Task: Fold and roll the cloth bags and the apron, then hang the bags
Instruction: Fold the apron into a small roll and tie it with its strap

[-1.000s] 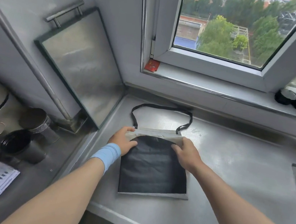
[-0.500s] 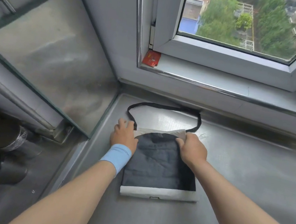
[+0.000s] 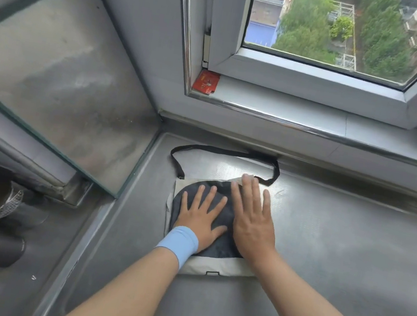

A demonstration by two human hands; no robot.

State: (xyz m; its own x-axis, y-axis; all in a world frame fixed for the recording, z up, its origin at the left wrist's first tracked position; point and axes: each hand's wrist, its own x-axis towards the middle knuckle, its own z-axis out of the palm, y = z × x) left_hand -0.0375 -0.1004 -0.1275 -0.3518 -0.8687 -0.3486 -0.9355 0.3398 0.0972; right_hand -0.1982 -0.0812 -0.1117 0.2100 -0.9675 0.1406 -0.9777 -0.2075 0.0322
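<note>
Both hands, left (image 3: 200, 218) and right (image 3: 252, 219), have left the cloth bag's (image 3: 214, 266) top edge, now pressing flat, fingers spread.

Cloth bag (image 3: 214, 266) black with cream trim, black strap (image 3: 226, 152); wristband (image 3: 179, 242) light blue.

Matt black-and-cream cloth bag (image 3: 214, 266) on a brushed steel counter (image 3: 336, 260) — dull, faintly smeared

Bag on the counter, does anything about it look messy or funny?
Nothing looks torn or spilled. The cloth bag lies flat on the steel counter under the left hand and right hand, both pressed open-palmed. Only its black strap sprawls loose toward the wall, and the top corner looks a little rumpled.
</note>
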